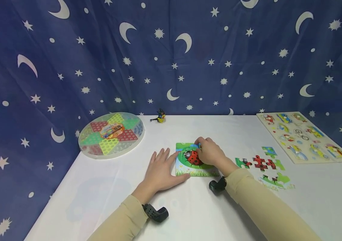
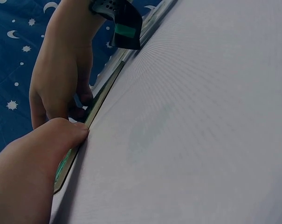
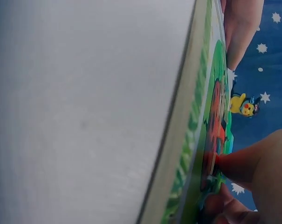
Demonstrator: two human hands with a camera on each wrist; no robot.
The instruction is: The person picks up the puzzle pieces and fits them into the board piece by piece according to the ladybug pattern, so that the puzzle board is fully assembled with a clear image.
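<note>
A ladybug jigsaw board [image 1: 198, 171] lies flat on the white table, its red ladybug and grassy border facing up. My left hand [image 1: 162, 172] rests at its left side with fingers spread. The left thumb [image 2: 68, 130] presses the board's near edge in the left wrist view. Over the board's upper right part, my right hand [image 1: 211, 152] reaches down with bent fingers. In the right wrist view, its thumb and fingers pinch a small reddish puzzle piece [image 3: 212, 163] at the board's surface, mostly hidden by the hand.
Several loose puzzle pieces [image 1: 260, 163] lie right of the board. A wooden peg puzzle [image 1: 305, 137] stands at the back right. At the back left lies a round star-patterned game board [image 1: 110, 135]. A small yellow and black figure [image 1: 160, 116] stands by the starry curtain [image 1: 156, 80].
</note>
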